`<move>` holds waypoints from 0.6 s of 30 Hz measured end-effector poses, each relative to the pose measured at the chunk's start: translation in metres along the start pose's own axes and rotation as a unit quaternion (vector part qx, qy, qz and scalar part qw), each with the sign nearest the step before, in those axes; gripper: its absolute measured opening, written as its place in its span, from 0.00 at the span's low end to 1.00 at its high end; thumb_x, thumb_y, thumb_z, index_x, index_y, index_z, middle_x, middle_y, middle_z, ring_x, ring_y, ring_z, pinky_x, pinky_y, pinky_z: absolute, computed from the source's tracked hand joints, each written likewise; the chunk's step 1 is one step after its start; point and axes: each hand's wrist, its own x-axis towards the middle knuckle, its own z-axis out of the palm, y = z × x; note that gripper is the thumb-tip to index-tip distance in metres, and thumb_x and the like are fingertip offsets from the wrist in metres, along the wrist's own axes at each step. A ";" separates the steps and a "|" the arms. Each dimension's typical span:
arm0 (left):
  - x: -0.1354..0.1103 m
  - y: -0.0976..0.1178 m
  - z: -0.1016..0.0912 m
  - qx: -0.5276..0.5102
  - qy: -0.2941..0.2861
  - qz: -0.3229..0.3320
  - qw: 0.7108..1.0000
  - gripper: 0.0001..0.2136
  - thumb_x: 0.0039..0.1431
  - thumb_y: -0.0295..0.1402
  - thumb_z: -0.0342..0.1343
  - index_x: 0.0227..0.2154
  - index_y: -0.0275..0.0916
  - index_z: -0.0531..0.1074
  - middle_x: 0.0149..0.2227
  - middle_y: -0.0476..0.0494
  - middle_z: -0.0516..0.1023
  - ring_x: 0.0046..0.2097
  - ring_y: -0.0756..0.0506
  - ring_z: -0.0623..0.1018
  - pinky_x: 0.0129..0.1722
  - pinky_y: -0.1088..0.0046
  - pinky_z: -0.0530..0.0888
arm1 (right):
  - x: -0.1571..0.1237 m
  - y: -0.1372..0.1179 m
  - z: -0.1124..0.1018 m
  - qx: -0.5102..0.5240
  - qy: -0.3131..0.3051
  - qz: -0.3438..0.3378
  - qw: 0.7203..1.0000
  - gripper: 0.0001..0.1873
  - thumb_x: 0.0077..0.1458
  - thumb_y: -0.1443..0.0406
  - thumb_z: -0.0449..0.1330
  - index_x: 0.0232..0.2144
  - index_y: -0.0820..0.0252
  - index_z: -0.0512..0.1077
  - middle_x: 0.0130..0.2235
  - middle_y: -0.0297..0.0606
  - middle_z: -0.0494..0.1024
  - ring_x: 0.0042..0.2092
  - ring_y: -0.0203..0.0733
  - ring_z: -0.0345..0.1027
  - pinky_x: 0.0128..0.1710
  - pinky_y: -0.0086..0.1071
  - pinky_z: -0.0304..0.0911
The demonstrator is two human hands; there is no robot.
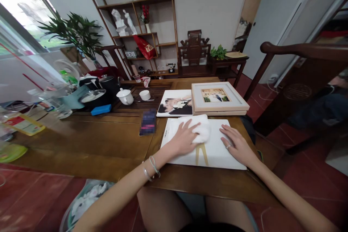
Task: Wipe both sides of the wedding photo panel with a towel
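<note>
A flat white board or album (214, 152) with a gold mark lies on the wooden table (103, 141) in front of me. My left hand (185, 138) presses a white cloth (199, 129) onto its upper part, fingers curled over the cloth. My right hand (236, 145) lies flat on the board's right side, fingers spread, a ring on one finger. Beyond the board are a loose photo print (175, 103) and a pale framed picture (217, 97) on a stack.
A phone (148, 122) lies left of the board. A tea tray with white teapot (125, 96), cup (145, 95), dark pots and a blue sponge (101, 109) sits at the far left. Wooden chair (296, 79) stands right; shelves and a plant (73, 34) behind.
</note>
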 end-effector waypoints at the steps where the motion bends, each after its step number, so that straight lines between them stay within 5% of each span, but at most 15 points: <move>1: -0.007 0.009 0.001 0.014 -0.008 0.015 1.000 0.15 0.58 0.36 0.53 0.46 0.40 0.75 0.66 0.42 0.54 0.66 0.27 0.49 0.59 0.40 0.54 | 0.000 0.000 0.000 -0.002 -0.002 0.000 1.000 0.19 0.59 0.59 0.51 0.50 0.58 0.70 0.57 0.49 0.69 0.60 0.53 0.59 0.58 0.54 0.58; 5: -0.037 0.042 0.004 0.041 -0.017 0.081 0.996 0.16 0.54 0.36 0.55 0.46 0.40 0.75 0.68 0.42 0.45 0.66 0.23 0.44 0.59 0.38 0.52 | 0.000 0.000 0.000 -0.006 -0.009 -0.003 1.000 0.19 0.60 0.60 0.51 0.50 0.59 0.70 0.57 0.50 0.69 0.61 0.53 0.59 0.58 0.54 0.57; 8: -0.043 0.047 0.002 0.038 -0.028 0.093 0.995 0.19 0.54 0.38 0.55 0.49 0.41 0.74 0.68 0.42 0.45 0.66 0.23 0.46 0.58 0.39 0.55 | -0.001 0.000 -0.001 -0.004 -0.007 -0.005 1.000 0.19 0.59 0.60 0.52 0.51 0.58 0.70 0.58 0.49 0.69 0.61 0.53 0.59 0.58 0.55 0.57; 18: 0.026 0.017 0.007 0.041 0.012 0.008 0.999 0.15 0.57 0.37 0.53 0.46 0.40 0.75 0.67 0.45 0.52 0.67 0.28 0.45 0.57 0.39 0.56 | 0.000 -0.002 -0.002 0.005 -0.002 -0.005 1.000 0.19 0.60 0.59 0.51 0.51 0.55 0.70 0.58 0.47 0.69 0.60 0.53 0.59 0.58 0.54 0.58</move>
